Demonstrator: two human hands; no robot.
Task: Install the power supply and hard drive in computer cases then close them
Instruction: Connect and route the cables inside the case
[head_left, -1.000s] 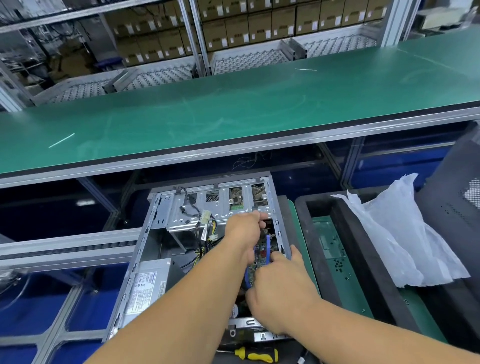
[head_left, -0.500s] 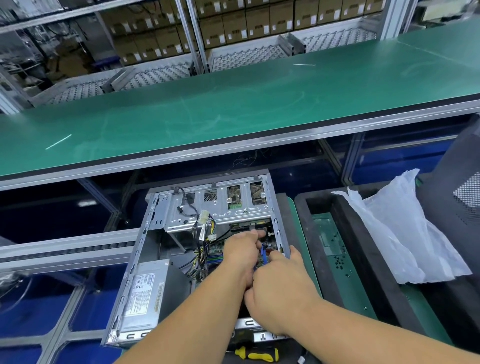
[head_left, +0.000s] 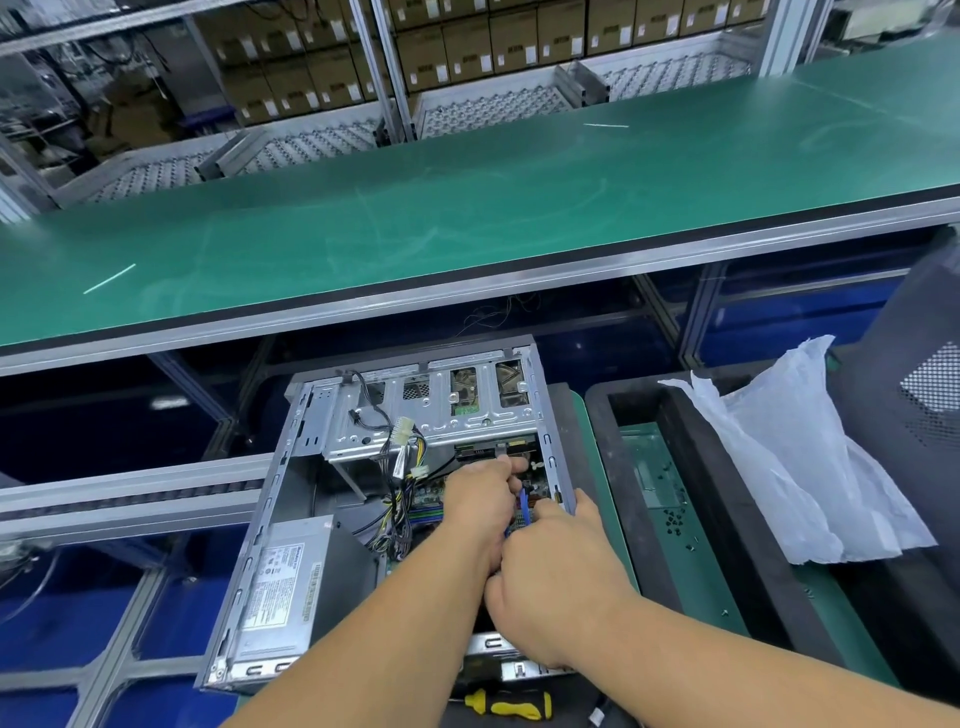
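Both hands: working close together inside the open computer case (head_left: 291, 519), over the circuit board (head_left: 431, 499) near the case's right wall.
Head view, left hand (head_left: 478, 506): reaching toward the drive cage (head_left: 431, 421), fingers curling down at something small beside a blue cable (head_left: 523, 506); what it is pinching, if anything, I cannot tell.
Head view, right hand (head_left: 558, 587): sitting just behind the left one, fingers bending into the case near the same blue cable; its fingertips are hiding behind the left hand, so its hold is unclear too.
Power supply (head_left: 283, 587): lying already in the near left corner of the case, label facing up.
Power wires (head_left: 402, 467): trailing loose from the supply toward the cage, white plugs hanging unconnected (or so it looks).
Hard drive: not clearly showing; possibly sitting inside the cage.
Screwdriver (head_left: 509, 704): lying on the bench at the near edge of the case, yellow and black handle, untouched.
Plastic bag (head_left: 779, 467): lying crumpled over the black tray (head_left: 649, 467) to the right.
Step, as I judge it: plugging a data cable into the board.
Risk: pushing the plug in crooked could be bending pins, since both hands are blocking the sight of the socket.
Risk: loose wires could be getting trapped when the side panel is closing.
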